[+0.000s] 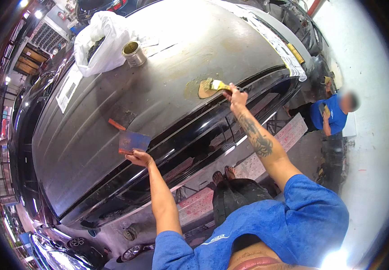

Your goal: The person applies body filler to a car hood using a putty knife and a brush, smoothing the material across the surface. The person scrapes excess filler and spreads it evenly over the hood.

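My right hand (pixel 237 98) is closed around the yellow handle of what looks like a paintbrush (pixel 220 85). Its pale end is at a tan patch (pixel 206 90) with olive smears around it, near the close edge of a dull grey car roof (pixel 82 153). Farther left, my left hand (pixel 139 158) grips a flat bluish board (pixel 133 141) with a reddish lower edge, held over the roof. Just beyond the board, a thin red-orange strip (pixel 116 124) shows; whether it touches the board I cannot tell.
An open metal can (pixel 134 54) and a white plastic bag (pixel 102 42) stand on the roof. Paper masking (pixel 275 40) and a yellow roll (pixel 296 53) are at the far right. A speckled plank (pixel 196 204) runs beside the car. Another person (pixel 331 112) is at right.
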Available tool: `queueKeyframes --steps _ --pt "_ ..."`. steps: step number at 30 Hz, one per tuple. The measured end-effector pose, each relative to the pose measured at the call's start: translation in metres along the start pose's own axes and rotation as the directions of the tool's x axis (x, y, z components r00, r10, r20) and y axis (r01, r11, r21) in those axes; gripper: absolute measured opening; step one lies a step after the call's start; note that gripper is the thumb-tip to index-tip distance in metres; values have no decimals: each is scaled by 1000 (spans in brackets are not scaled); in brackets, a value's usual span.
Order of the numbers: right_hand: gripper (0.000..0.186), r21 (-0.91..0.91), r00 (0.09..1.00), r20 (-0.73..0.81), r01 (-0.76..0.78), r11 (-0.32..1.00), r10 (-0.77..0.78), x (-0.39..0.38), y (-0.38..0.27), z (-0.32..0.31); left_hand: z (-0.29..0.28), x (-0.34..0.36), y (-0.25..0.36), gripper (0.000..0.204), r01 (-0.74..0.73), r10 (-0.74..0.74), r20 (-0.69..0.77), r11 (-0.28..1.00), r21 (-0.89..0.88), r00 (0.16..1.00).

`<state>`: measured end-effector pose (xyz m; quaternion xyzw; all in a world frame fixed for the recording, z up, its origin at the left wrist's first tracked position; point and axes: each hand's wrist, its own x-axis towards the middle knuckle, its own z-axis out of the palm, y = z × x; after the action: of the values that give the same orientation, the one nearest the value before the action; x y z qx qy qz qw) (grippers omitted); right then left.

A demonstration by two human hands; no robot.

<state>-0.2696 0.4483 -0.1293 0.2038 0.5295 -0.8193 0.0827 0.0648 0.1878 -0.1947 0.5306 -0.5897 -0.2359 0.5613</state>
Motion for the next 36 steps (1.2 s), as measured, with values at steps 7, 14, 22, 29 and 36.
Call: queueKeyframes --steps 7,14,22,29,36 --pt "20 101 997 83 -11 995 2 9 -23 15 0 -2 -4 41 -2 2 12 999 -42 1000" --pt "21 1 990 89 111 994 -111 -18 -24 29 -2 -3 2 33 52 -51 37 998 -35 998" --pt "21 -327 646 609 733 596 -460 -51 -35 98 -5 -5 9 27 38 -34 37 991 -128 999" --pt "20 -201 437 854 779 594 -284 -109 37 160 -5 -5 7 33 80 -70 67 985 -151 995" --pt "20 -85 255 798 944 317 -545 -113 70 173 -5 -9 2 33 52 -41 63 982 -179 997"
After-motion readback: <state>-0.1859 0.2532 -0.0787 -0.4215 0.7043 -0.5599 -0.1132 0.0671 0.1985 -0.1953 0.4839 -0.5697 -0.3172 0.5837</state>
